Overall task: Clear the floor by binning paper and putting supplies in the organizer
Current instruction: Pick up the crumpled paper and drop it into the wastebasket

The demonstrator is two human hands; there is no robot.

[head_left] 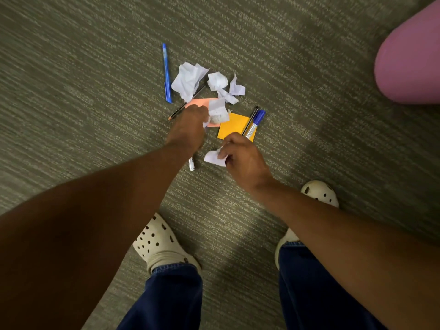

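The right hand (240,151) is pinching a crumpled paper scrap (213,158) just below the orange sticky pad (232,126); the left hand (190,125) is closing on another paper wad (217,113) beside it. Both are probably light and crushable, so any fold should be giving grip.

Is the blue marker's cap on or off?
On. The blue marker lying on the orange sticky note has its blue cap covering the tip.
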